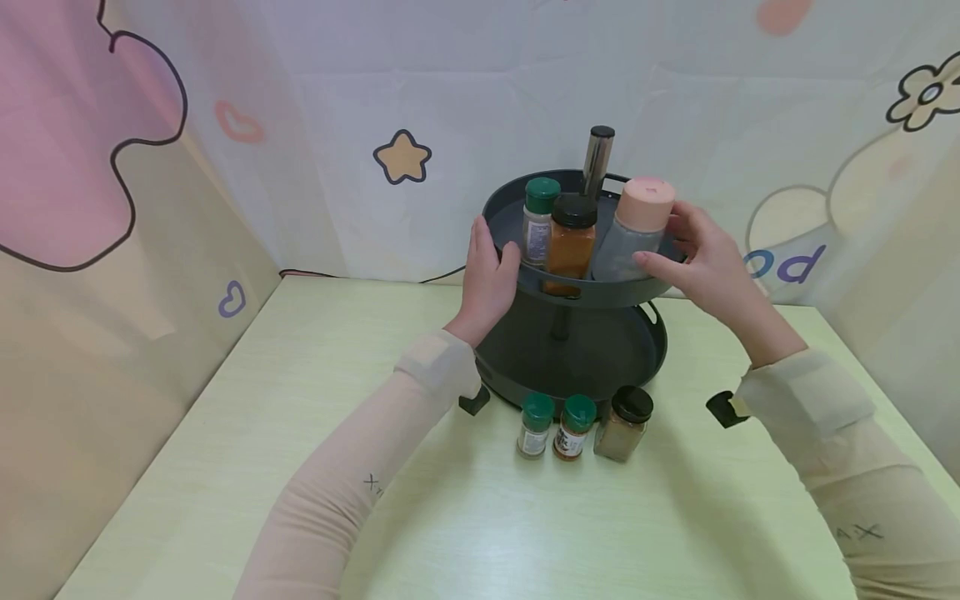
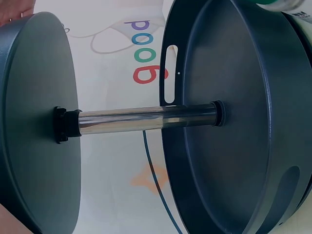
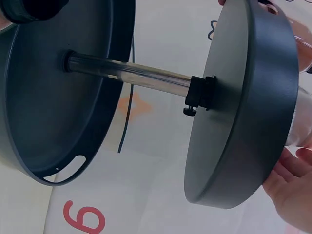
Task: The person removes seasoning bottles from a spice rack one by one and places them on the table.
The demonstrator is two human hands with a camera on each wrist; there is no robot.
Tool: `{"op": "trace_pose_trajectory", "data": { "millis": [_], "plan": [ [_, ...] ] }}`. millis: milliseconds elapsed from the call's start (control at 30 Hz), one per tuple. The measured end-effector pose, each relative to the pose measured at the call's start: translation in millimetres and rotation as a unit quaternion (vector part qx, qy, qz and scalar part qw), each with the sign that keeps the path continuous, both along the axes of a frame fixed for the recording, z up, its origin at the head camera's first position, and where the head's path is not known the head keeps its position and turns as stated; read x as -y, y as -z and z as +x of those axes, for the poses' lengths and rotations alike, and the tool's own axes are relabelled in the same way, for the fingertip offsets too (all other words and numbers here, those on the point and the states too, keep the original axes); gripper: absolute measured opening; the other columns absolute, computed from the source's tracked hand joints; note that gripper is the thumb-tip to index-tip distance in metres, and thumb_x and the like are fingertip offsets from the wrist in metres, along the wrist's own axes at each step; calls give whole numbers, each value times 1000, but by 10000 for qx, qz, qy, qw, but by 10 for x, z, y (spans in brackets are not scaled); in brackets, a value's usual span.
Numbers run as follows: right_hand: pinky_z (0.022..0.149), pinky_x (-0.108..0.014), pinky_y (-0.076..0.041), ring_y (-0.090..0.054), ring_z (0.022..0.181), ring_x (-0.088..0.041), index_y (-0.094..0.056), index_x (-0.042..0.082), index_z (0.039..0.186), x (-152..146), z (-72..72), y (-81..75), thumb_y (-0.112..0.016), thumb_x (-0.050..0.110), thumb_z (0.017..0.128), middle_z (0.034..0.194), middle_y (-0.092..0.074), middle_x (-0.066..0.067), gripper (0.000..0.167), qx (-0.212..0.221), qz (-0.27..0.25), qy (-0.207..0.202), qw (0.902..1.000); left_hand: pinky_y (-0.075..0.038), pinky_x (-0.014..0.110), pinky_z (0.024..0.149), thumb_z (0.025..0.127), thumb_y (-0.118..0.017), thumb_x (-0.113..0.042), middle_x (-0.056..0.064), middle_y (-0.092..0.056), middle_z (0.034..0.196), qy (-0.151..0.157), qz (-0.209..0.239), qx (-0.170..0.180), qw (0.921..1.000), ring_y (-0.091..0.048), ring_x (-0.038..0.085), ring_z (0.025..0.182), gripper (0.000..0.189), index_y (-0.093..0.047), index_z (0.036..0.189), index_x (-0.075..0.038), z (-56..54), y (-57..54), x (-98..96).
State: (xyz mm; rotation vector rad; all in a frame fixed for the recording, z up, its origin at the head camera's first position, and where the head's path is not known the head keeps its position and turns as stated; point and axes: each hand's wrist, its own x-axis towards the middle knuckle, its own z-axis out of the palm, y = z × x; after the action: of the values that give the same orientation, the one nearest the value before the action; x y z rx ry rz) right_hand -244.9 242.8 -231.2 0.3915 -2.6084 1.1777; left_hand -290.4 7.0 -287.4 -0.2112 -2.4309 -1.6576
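Observation:
A two-tier dark grey turntable rack has an upper tray (image 1: 637, 291) and a lower tray (image 1: 600, 350). My right hand (image 1: 708, 258) holds a clear bottle with a pink cap (image 1: 647, 204) on the upper tray, thumb at its front, fingers behind its right side. My left hand (image 1: 487, 279) rests with fairly straight fingers against the upper tray's left rim. Beside the bottle on that tray stand a green-capped spice jar (image 1: 537, 233) and a black-capped jar of orange-brown spice (image 1: 570, 246). Both wrist views show the metal pole (image 2: 146, 119) joining the tiers.
In front of the lower tray, on the pale green table (image 1: 360, 517), stand two small green-capped spice jars (image 1: 533, 433) (image 1: 573, 437) and a black-capped square jar (image 1: 622, 429). The pole's top (image 1: 597, 158) rises above the upper tray. A patterned curtain (image 1: 337, 108) hangs behind; a thin cable (image 1: 442, 275) runs along the table's back edge.

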Motion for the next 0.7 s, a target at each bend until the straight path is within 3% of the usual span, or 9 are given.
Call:
{"op": "trace_pose_trajectory", "data": {
  "millis": [700],
  "plan": [
    [90,-51,-39,-45,109,-33,-23,7,134,118,-147,-16,-60,36,80,124,-42,-17,72,559,207,95,9982,-13,33,111,93,-31,-33,1,0,151,-12,-82,-66,9999,-4,15,138,63,0,143,-11,-8,20,-3]
  ]
}}
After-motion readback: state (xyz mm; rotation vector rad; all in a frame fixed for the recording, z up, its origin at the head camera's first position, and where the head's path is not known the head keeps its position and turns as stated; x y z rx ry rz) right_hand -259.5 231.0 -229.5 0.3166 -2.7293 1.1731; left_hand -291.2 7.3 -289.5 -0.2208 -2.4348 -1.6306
